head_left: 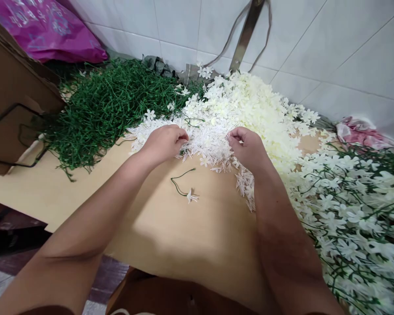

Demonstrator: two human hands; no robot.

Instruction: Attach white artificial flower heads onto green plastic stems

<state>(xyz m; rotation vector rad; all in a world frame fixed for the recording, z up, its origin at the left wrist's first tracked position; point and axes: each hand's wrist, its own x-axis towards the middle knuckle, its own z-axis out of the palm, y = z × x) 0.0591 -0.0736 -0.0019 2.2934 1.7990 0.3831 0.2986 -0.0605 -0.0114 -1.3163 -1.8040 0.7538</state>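
Tabletop (184,232): smooth, tan.
Left hand (160,142): loosely curled; I can't tell its hold.
Right hand (249,148): pinched; contents hidden from me.
Spiky white plastic pieces (210,142): heaped crosswise between hands, both near.

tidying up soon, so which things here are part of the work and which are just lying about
Seem part of the work:
green stems
spiky white pieces
cream blossoms
stemmed flowers

Probably just lying about:
purple bag
cardboard box
crumpled pink bundle
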